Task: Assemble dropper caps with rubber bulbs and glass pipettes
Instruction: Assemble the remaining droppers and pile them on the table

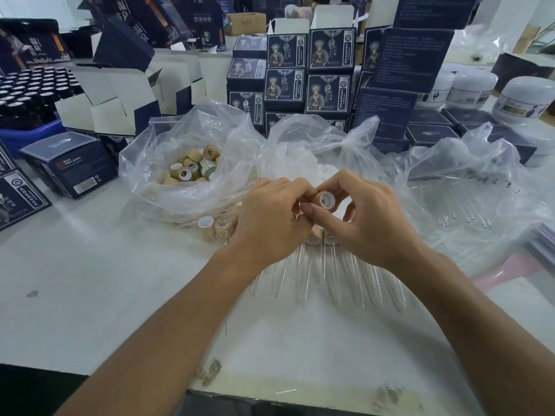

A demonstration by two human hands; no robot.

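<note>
Here, dropper cap (323, 200) sideways, opening toward camera

Dark blue printed boxes (329, 52) stacked behind; white jars (524, 100) right; black bottles (27, 91) left.

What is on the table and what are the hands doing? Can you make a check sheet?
Surface: white table, scuffed near its front edge.
Job's things: bamboo-look cap held by both hands; caps in left bag; white bulbs in middle bag; glass pipettes lying under the wrists.
Clutter: dark blue boxes, white jars.
Grippers: left hand and right hand, fingers pinching the cap.
Cables: nothing seen.
Surroundings: more stacked boxes behind.
</note>
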